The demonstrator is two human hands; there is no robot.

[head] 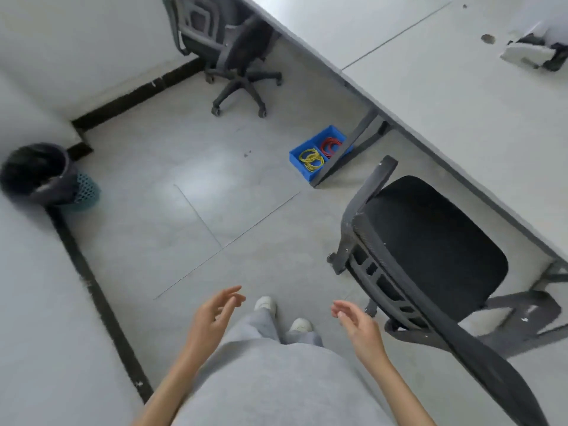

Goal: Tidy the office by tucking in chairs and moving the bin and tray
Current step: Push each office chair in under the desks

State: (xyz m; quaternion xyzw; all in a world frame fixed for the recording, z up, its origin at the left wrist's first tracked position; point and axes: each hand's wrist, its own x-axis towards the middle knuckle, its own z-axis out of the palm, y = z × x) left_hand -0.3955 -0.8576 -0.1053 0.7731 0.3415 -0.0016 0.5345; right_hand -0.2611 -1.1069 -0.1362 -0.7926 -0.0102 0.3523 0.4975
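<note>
Both hands, left hand (pixel 212 315) and right hand (pixel 356 324), are hovering with fingers loosely spread, holding nothing, above the grey tiled floor (pixel 190 192); the near chair (pixel 430 241) is standing at the desk (pixel 461 103) edge.

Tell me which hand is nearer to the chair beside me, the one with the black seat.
Right. The right hand hangs open just short of the nearer chair, close to its backrest frame but not touching. The left hand is open too, farther off, across the person's legs.
</note>
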